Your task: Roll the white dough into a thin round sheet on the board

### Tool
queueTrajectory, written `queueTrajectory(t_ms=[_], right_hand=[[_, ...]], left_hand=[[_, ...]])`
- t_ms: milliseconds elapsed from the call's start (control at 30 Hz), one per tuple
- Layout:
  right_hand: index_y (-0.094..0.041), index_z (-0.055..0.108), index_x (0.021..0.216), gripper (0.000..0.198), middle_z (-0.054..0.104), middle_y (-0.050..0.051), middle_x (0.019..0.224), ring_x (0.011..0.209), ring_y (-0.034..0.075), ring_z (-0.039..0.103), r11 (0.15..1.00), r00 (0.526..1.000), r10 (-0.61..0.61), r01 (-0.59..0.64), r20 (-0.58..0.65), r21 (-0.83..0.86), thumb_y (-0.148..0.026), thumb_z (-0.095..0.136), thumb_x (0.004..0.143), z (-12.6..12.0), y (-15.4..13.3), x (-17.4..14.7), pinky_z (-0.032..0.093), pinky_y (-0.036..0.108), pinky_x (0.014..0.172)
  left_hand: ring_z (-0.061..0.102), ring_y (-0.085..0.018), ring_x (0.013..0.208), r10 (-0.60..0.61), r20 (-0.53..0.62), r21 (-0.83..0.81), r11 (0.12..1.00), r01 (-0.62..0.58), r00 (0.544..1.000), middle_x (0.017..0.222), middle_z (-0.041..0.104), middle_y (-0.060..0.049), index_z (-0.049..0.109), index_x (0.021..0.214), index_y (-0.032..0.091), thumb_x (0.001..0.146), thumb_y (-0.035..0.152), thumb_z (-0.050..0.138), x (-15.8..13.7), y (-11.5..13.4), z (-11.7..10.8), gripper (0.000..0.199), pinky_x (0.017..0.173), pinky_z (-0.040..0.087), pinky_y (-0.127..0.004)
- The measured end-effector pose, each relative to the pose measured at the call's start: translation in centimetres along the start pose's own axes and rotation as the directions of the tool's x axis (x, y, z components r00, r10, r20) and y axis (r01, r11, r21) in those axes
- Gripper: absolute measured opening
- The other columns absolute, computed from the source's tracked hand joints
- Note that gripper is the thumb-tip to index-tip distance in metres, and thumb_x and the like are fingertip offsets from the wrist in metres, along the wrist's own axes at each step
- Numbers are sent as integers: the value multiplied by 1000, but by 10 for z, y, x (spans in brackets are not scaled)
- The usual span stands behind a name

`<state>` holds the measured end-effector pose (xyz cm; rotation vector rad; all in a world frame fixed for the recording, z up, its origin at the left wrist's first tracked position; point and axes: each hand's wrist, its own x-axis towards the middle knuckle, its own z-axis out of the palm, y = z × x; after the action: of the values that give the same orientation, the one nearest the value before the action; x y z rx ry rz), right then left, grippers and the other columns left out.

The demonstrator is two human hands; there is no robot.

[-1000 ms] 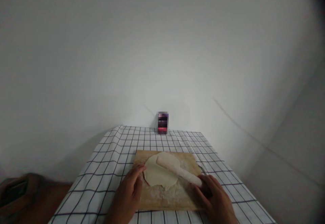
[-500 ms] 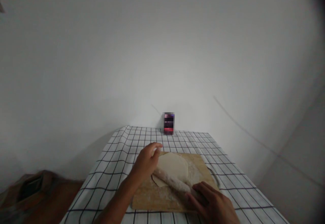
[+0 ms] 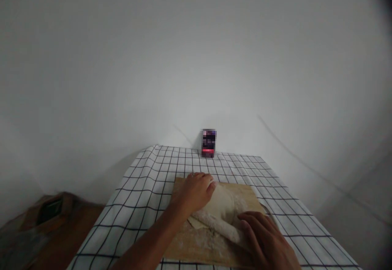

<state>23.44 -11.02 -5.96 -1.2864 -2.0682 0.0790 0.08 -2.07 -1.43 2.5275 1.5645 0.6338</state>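
A pale, flat sheet of dough [image 3: 225, 198] lies on a floured wooden board [image 3: 190, 247]. Across its near side runs a flour-coated rolling pin [image 3: 219, 226], slanting down to the right. My right hand [image 3: 266, 237] is wrapped over the pin's right end and hides it. At the dough's far left edge, my left hand [image 3: 199, 190] has its fingers curled down and its thumb close to them, apparently gripping the edge. The left forearm and hand cover the pin's left end and part of the dough.
The board rests on a table with a white, black-checked cloth [image 3: 143, 188]. A blurred dark upright object [image 3: 208, 142] stands at the far edge by the white wall [image 3: 196, 58]. A curved rim [image 3: 271, 215] shows at the board's right side. Low left is a brown wooden object [image 3: 50, 211].
My left hand has moved right onto the dough's far edge, its fingers curling down. My right hand stays on the rolling pin. The view has shifted slightly.
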Motion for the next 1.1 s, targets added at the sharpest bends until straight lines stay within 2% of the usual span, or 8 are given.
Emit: queueTrajectory(t_ms=[167, 367, 467, 600, 700, 867, 967, 1100], right_hand=[[-32, 76, 113, 39, 76, 5, 121, 110, 26, 73, 998, 1000, -7, 8, 20, -54, -48, 42, 104, 5, 13, -14, 63, 41, 93], [-34, 74, 122, 36, 72, 0, 131, 115, 25, 71, 988, 998, -28, 36, 54, -153, -44, 45, 104, 6, 15, -21, 63, 39, 95], [-36, 72, 126, 36, 70, -1, 134, 118, 25, 70, 983, 997, -35, 48, 74, -175, -44, 46, 104, 5, 10, -23, 62, 41, 96], [-37, 71, 128, 38, 70, 1, 134, 121, 29, 68, 984, 998, -59, 63, 34, -167, -55, 57, 97, 7, 1, -29, 62, 44, 96], [-35, 72, 122, 46, 71, 4, 132, 117, 30, 68, 989, 1000, -1, 5, 26, -147, -64, 67, 87, 8, -6, -32, 62, 42, 91], [-30, 69, 112, 39, 73, 6, 119, 105, 25, 71, 985, 987, 154, -150, 41, -80, -62, 60, 92, -1, -18, -21, 61, 35, 83], [-29, 68, 107, 36, 74, 5, 110, 98, 22, 72, 986, 984, 164, -161, 70, -46, -59, 53, 98, -8, -22, -8, 59, 32, 81], [-28, 69, 97, 42, 74, 5, 100, 91, 20, 72, 985, 981, 174, -174, 82, -12, -56, 38, 105, -5, -16, 6, 57, 31, 75]], left_hand=[[63, -32, 121, -78, 20, 46, 996, 77, 997, 125, 71, -12, 62, 128, 20, 106, 41, 37, -12, 3, -1, 40, 110, 41, -61], [61, -32, 122, -92, -63, 76, 992, 96, 994, 126, 71, -12, 61, 131, 21, 107, 46, 33, -31, 8, -4, 45, 107, 43, -58], [55, -33, 131, -104, -121, 84, 990, 115, 987, 137, 66, -11, 58, 137, 23, 106, 49, 32, -47, 13, -3, 48, 114, 37, -59], [48, -32, 139, -122, -133, 81, 988, 134, 984, 146, 60, -10, 55, 142, 24, 105, 51, 34, -67, 19, -1, 50, 119, 33, -59], [46, -35, 142, -137, -109, 86, 985, 147, 985, 149, 58, -12, 55, 142, 22, 105, 53, 34, -70, 19, -2, 53, 118, 32, -61], [55, -32, 130, -106, -42, 54, 993, 108, 994, 131, 68, -11, 65, 126, 21, 105, 51, 35, -35, 7, -2, 47, 113, 39, -54], [64, -26, 116, -112, 5, 8, 994, 112, 994, 115, 74, -11, 70, 109, 19, 106, 44, 33, -1, 1, 0, 45, 104, 47, -43], [71, -25, 96, -77, 17, -17, 997, 77, 997, 101, 77, -9, 72, 97, 20, 105, 41, 34, 35, -3, 3, 44, 85, 52, -37]])
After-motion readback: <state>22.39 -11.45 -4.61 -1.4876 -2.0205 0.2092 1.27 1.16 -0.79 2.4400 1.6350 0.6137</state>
